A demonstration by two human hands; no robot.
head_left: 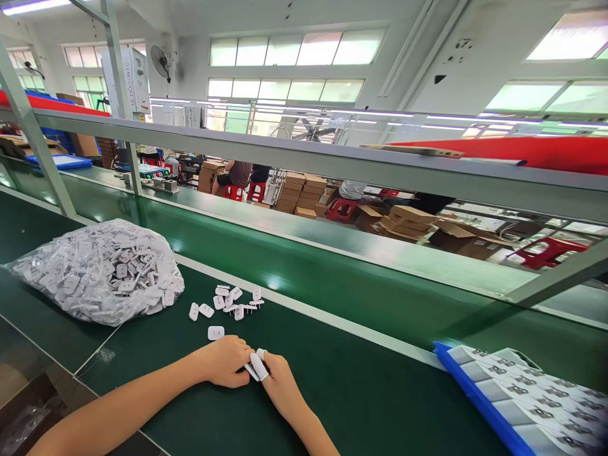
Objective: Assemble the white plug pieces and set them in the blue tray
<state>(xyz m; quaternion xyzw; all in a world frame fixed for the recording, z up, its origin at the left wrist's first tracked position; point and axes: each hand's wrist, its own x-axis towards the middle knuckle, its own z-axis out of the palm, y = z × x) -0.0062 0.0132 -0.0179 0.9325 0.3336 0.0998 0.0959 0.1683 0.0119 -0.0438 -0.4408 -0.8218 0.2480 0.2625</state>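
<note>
Hands: the left hand (225, 361) and right hand (280, 380) are meeting at the near edge of the bench, fingertips pressing together, both pinching one small white part (259, 366) between them.
Forearms: both are resting bare on the green worktop (380, 405), the left one coming in from the lower left corner.
Worktop: it is stretching across the whole width of the view, with a glossy green belt (332, 272) running alongside behind a pale strip.
Overhead rail: a grey rail (285, 152) is crossing the view above the belt.
Bag: a clear bag of white parts (99, 272) is sitting to the left, well apart from the hands.
Tray: a blue tray (475, 398) is poking in at the lower right, holding rows of pale pieces.
Boxes: cardboard boxes (299, 193) are standing stacked on the floor beyond the belt.
People: other people (237, 174) are sitting on red stools far behind.
Loose parts: a cluster of white parts (232, 301) is lying just beyond the hands.
Single part: one white part (216, 332) is lying alone, just beside the left hand.
</note>
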